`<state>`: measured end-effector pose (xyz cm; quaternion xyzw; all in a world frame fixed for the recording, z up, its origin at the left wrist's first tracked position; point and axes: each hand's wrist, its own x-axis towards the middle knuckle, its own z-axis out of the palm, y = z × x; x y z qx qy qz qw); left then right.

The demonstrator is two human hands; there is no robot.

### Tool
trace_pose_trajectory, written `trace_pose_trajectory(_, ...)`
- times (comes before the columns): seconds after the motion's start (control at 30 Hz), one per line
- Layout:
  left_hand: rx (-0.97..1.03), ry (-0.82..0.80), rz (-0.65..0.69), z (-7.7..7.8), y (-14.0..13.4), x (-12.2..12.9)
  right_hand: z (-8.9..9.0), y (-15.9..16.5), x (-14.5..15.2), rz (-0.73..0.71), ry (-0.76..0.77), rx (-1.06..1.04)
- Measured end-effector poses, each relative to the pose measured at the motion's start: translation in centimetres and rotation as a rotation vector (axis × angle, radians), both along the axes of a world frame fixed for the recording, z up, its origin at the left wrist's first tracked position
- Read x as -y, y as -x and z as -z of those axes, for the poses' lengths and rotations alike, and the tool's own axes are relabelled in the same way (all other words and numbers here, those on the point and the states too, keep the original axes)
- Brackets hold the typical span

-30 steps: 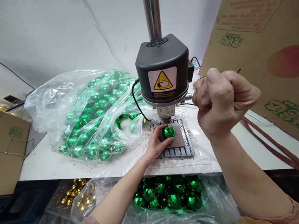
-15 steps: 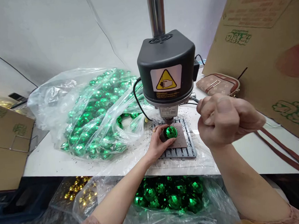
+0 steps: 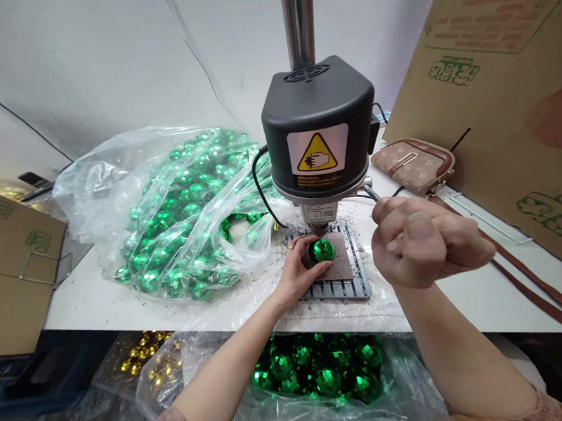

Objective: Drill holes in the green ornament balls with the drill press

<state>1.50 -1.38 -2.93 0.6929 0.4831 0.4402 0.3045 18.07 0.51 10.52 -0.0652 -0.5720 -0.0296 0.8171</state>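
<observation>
My left hand (image 3: 299, 265) holds a shiny green faceted ball (image 3: 322, 250) between thumb and fingers. The ball rests on a brownish square pad (image 3: 343, 257) over the slotted metal base (image 3: 357, 288) of a small bench drill press (image 3: 318, 125). Its chuck (image 3: 319, 229) is right above the ball, and a thin bit reaches down to the ball's top; whether it has gone in, I cannot tell. My right hand (image 3: 425, 240) is closed in a fist around the press's feed lever (image 3: 370, 192), whose far end the fingers hide.
A clear plastic bag (image 3: 84, 184) of green balls lies left on the white table (image 3: 91, 304). Below the front edge are more green balls (image 3: 326, 366) and gold balls (image 3: 144, 352). Cardboard boxes (image 3: 503, 114) flank both sides. A patterned purse (image 3: 411, 164) lies behind my right hand.
My right fist has come slightly lower with the lever. My left hand keeps its hold on the ball under the chuck. The view has shifted a little.
</observation>
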Motion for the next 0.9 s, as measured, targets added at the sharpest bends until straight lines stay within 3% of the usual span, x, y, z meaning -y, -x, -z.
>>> trace_pose_trajectory(0.33, 0.012, -0.002, 0.008, 0.0, 0.1, 0.1, 1.6, 0.2, 0.1, -0.003, -0.004, -0.031)
trace_pose_trajectory(0.43, -0.002, -0.019, -0.001, 0.2, 0.0, -0.1, 0.1, 0.5, 0.5, -0.029, 0.074, -0.079)
trace_pose_trajectory(0.57, 0.001, -0.025, -0.053, -0.3, -0.5, 0.4, -4.0, 0.7, 0.3, -0.059, 0.322, -0.206)
trace_pose_trajectory(0.7, -0.077, -0.150, -0.128, -1.9, 0.2, 4.1, -6.2, 0.6, -0.4, -0.079, 0.399, -0.150)
trace_pose_trajectory(0.8, -0.144, -0.225, 0.065, -2.5, 2.5, 8.9, -6.1, 0.4, -0.5, -0.057, 0.387, -0.136)
trace_pose_trajectory(0.9, -0.364, -0.201, 0.322, -1.4, 5.7, 13.8, -5.7, 0.4, -0.4, -0.039, 0.379, -0.131)
